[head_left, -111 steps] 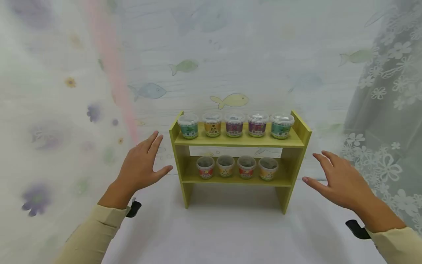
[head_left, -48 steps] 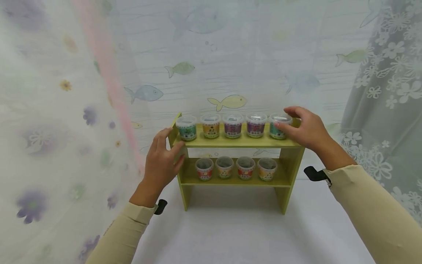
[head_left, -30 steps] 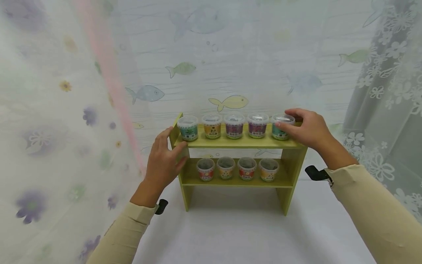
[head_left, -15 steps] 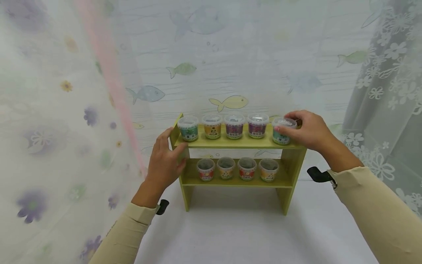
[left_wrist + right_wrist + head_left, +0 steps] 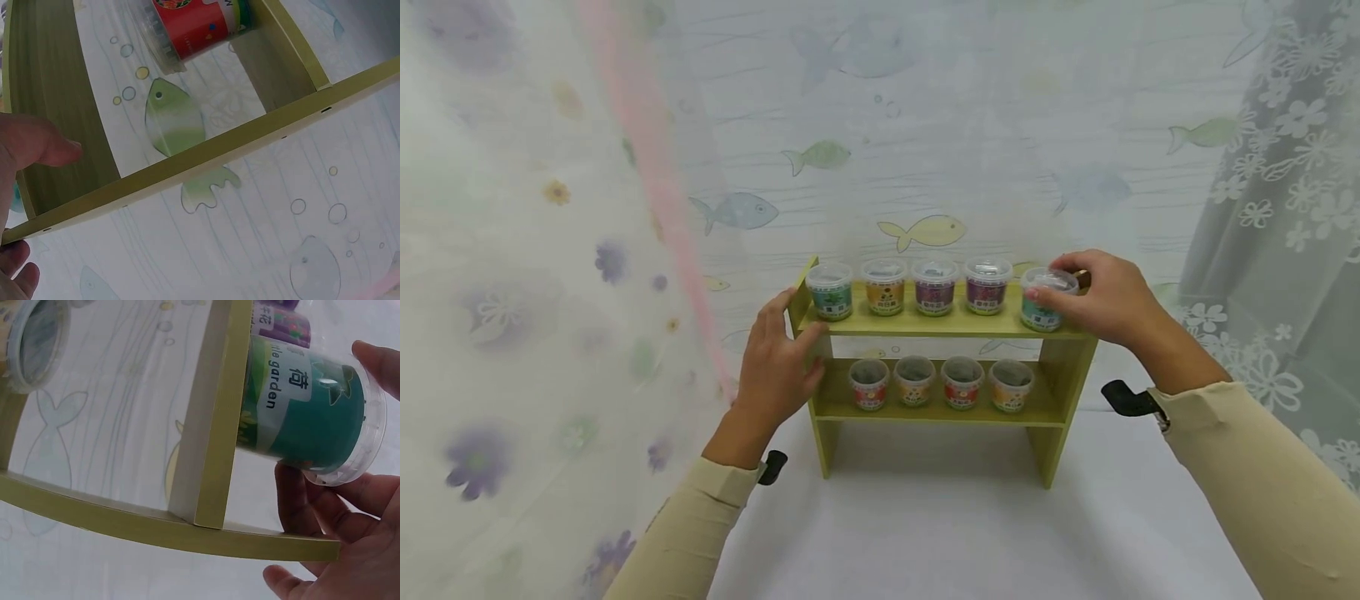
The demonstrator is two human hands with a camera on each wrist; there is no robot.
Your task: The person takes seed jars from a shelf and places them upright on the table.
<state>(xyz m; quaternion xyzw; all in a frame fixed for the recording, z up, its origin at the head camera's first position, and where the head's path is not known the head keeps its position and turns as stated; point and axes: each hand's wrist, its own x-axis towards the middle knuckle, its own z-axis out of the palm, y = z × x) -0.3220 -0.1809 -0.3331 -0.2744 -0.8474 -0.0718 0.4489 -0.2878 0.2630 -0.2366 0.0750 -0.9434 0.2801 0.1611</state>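
Note:
A yellow-green two-tier shelf (image 5: 951,323) stands on a white tabletop. Its upper board carries a row of small lidded cups, its lower board several more (image 5: 962,382). My right hand (image 5: 1048,279) grips the rightmost upper cup, a teal cup (image 5: 1040,310), at the board's front right corner. In the right wrist view the teal cup (image 5: 306,419) lies between my thumb and fingers (image 5: 350,506). My left hand (image 5: 797,321) grips the shelf's left side panel, thumb in front. The left wrist view shows that thumb (image 5: 44,144) on the panel and a red cup (image 5: 187,28).
Sheer flowered curtains hang at the left (image 5: 512,292) and right (image 5: 1285,208). A fish-patterned backdrop (image 5: 925,229) stands right behind the shelf. White tabletop (image 5: 940,533) stretches in front of the shelf. Black wrist mounts (image 5: 1127,400) sit on both sleeves.
My right hand has drawn the teal cup slightly forward and rightward on the upper board. My left hand stays on the side panel, as it has for the last second.

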